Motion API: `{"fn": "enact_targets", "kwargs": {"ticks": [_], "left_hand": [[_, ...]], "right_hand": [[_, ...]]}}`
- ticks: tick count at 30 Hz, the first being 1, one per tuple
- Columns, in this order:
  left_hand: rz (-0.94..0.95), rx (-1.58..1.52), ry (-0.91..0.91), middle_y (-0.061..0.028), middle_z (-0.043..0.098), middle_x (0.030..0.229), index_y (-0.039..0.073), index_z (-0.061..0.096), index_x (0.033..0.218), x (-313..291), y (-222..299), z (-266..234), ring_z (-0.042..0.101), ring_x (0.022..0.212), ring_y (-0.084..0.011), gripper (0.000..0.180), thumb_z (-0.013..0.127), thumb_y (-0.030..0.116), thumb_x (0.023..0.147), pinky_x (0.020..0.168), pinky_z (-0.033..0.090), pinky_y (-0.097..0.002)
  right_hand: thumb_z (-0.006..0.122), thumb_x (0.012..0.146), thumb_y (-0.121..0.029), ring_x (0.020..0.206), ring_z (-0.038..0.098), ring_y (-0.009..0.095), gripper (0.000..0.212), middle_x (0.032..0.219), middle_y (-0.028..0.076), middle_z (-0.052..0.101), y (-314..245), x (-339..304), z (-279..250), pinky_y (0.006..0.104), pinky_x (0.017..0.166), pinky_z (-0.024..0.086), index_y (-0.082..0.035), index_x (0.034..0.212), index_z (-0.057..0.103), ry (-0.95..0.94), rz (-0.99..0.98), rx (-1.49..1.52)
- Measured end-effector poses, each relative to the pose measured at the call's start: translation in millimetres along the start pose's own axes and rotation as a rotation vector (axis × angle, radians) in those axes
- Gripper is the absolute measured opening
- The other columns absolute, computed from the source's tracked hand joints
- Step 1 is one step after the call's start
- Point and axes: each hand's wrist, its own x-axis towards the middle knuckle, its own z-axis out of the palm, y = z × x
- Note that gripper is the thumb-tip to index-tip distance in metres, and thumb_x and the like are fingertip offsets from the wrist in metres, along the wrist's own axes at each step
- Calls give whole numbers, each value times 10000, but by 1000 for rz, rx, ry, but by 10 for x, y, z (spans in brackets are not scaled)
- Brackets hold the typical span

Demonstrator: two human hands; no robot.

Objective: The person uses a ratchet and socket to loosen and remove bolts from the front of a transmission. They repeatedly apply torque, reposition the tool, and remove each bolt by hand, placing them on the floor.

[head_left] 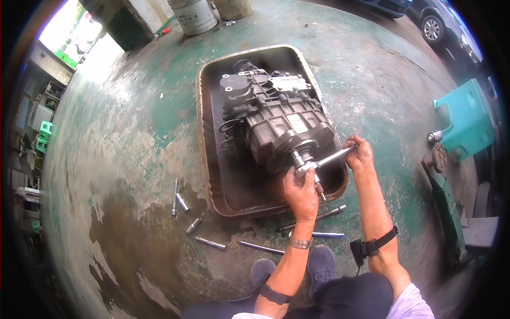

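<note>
A grey metal gearbox (284, 119) lies in a worn metal tray (204, 154) on the floor, its splined shaft (320, 189) pointing toward me. A silver wrench (333, 157) has its head at the shaft, and its handle slants up to the right. My left hand (300, 192) is closed around the wrench head beside the shaft, thumb on top; its other fingers are partly hidden. Over the tray's right rim, my right hand (361, 153) grips the far end of the handle with curled fingers.
Sockets (183, 202), extension bars (210, 243) and a long dark bar (330, 212) lie on the floor between the tray and my shoes (322, 268). To the right are a turquoise stool (467, 119), a can (434, 136) and a green jack (446, 212). Buckets (192, 16) stand behind.
</note>
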Motion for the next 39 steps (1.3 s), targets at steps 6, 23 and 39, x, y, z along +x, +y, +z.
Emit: {"fn": "enact_targets", "kwargs": {"ticks": [6, 23, 39], "left_hand": [[-36, -43, -5, -47, 556, 863, -58, 515, 1132, -70, 87, -10, 527, 663, -84, 351, 593, 206, 915, 535, 459, -230], [-345, -706, -113, -20, 566, 856, 7, 568, 1025, -169, -168, -456, 525, 784, -85, 232, 502, 221, 966, 680, 453, -229], [-51, -70, -4, -20, 602, 836, -26, 549, 1078, -12, -46, -34, 552, 652, -66, 262, 634, 121, 879, 501, 477, -204]], "right_hand": [[499, 934, -110, 613, 467, 95, 146, 785, 27, 521, -243, -821, 993, 273, 569, 440, -19, 1048, 510, -256, -507, -304], [572, 717, -43, 730, 615, 370, 247, 787, 175, 611, 953, -2026, 1564, 446, 626, 474, 0, 958, 539, -1519, -764, -1316], [425, 966, -152, 567, 448, 117, 155, 742, 35, 504, 58, -22, -61, 276, 547, 419, -32, 888, 482, 150, 36, -35]]}}
